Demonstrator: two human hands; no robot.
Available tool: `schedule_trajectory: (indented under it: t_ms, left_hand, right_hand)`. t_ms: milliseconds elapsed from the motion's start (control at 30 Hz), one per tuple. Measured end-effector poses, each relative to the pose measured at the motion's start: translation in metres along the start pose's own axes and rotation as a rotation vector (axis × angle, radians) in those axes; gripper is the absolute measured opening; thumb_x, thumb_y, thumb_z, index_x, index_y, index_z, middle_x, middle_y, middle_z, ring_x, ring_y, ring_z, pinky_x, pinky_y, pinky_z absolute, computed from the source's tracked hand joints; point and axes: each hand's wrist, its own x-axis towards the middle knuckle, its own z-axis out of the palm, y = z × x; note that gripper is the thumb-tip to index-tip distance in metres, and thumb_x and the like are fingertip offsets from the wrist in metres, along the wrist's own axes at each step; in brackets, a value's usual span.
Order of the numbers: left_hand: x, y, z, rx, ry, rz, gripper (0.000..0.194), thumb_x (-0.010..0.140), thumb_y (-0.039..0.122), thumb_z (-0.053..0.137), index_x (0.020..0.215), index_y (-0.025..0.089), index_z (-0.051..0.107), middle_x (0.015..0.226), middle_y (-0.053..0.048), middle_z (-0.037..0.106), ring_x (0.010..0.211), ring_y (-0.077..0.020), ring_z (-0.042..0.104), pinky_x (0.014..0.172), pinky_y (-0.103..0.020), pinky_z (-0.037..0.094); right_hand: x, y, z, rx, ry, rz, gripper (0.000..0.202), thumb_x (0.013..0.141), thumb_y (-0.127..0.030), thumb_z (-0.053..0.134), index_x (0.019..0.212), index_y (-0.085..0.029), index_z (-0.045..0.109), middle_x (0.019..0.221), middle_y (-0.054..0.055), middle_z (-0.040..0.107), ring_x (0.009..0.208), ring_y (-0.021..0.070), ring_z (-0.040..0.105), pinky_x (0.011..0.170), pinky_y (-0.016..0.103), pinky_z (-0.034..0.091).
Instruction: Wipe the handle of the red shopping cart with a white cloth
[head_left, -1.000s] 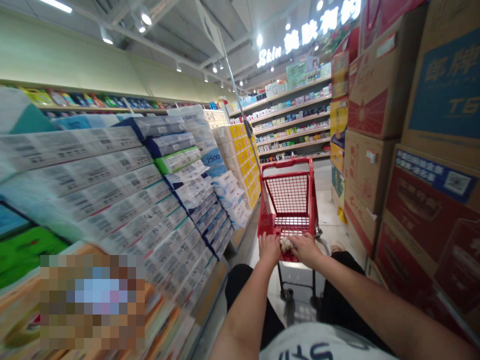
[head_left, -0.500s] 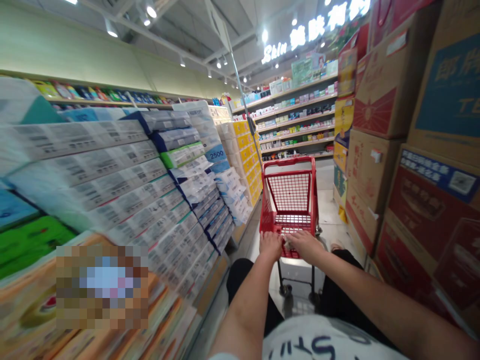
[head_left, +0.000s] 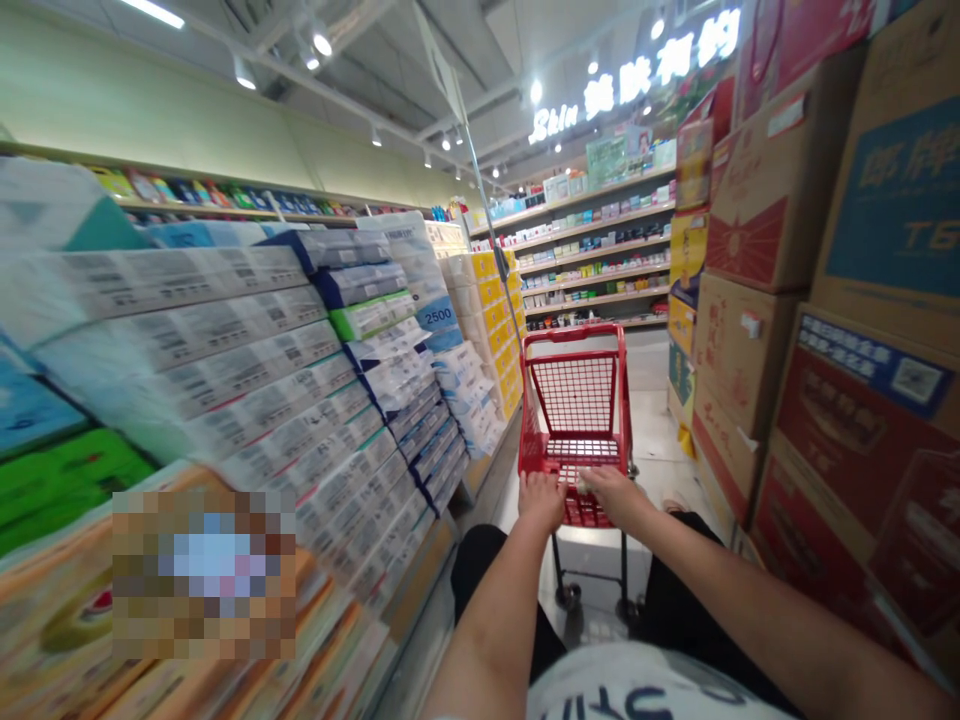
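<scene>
A red shopping cart (head_left: 576, 392) with a mesh basket on dark legs and wheels stands right in front of my body. My left hand (head_left: 541, 498) is closed over the left part of its near handle bar, fingers curled forward. Beside it, a short gap to the right, my right hand (head_left: 613, 496) grips the same bar. A small pale spot shows near the right thumb, too small to name. Both hands hide most of the handle. Nothing is visible in the mesh basket.
Stacked tissue packs (head_left: 247, 345) line the left side, with orange packs (head_left: 330, 640) nearest. Tall cardboard boxes (head_left: 750, 335) form the right side. Shelves of small goods (head_left: 600, 240) stand across the far end. A slanted pole (head_left: 480, 180) rises left of the cart.
The view has tilted slightly up, so the shelves, the cart and my hands sit a little lower. Both hands stay on the handle.
</scene>
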Motion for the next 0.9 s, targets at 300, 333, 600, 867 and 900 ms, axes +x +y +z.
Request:
schedule_trajectory:
  t_ms: [300,333,600,867,900]
  left_hand:
    - [0.001,-0.003,0.003,0.01,-0.014,-0.024,0.044,0.097,0.039,0.029,0.12,0.018,0.059,0.12,-0.013,0.06,0.121,-0.0253,0.045,0.111,-0.049,0.021]
    - [0.001,-0.003,0.004,0.009,-0.014,-0.026,0.044,0.097,0.04,0.029,0.121,0.018,0.059,0.12,-0.013,0.06,0.122,-0.0255,0.045,0.112,-0.049,0.02]
    - [0.001,-0.006,0.005,0.059,-0.037,-0.038,0.047,0.098,0.043,0.025,0.119,0.019,0.059,0.122,-0.012,0.059,0.12,-0.0241,0.044,0.112,-0.047,0.019]
    - [0.001,-0.006,0.007,0.054,-0.031,-0.061,0.048,0.098,0.045,0.023,0.12,0.02,0.058,0.122,-0.01,0.058,0.12,-0.0244,0.044,0.112,-0.046,0.018]
    - [0.001,-0.005,0.007,0.051,-0.032,-0.06,0.048,0.098,0.045,0.023,0.119,0.02,0.059,0.123,-0.01,0.058,0.121,-0.0246,0.044,0.112,-0.046,0.018]
  right_hand:
    - [-0.005,0.001,0.009,-0.068,-0.028,0.033,0.055,0.08,-0.003,0.041,0.133,-0.014,0.051,0.123,0.015,0.061,0.111,0.0232,0.056,0.097,0.039,0.043]
    - [-0.005,0.0,0.009,-0.097,-0.047,0.004,0.054,0.08,-0.004,0.041,0.132,-0.014,0.052,0.124,0.015,0.06,0.112,0.0241,0.055,0.098,0.04,0.042]
    - [0.007,-0.006,0.002,-0.071,-0.157,0.094,0.045,0.083,-0.01,0.043,0.126,-0.015,0.057,0.114,0.013,0.065,0.103,0.0228,0.058,0.091,0.034,0.044]
    - [-0.002,-0.005,0.01,-0.081,-0.043,-0.1,0.062,0.08,-0.003,0.039,0.14,-0.018,0.044,0.137,0.012,0.052,0.124,0.0242,0.046,0.103,0.042,0.036]
    - [0.001,-0.006,0.008,-0.058,-0.072,-0.033,0.057,0.082,-0.006,0.039,0.138,-0.019,0.046,0.131,0.012,0.057,0.118,0.0233,0.051,0.1,0.04,0.038]
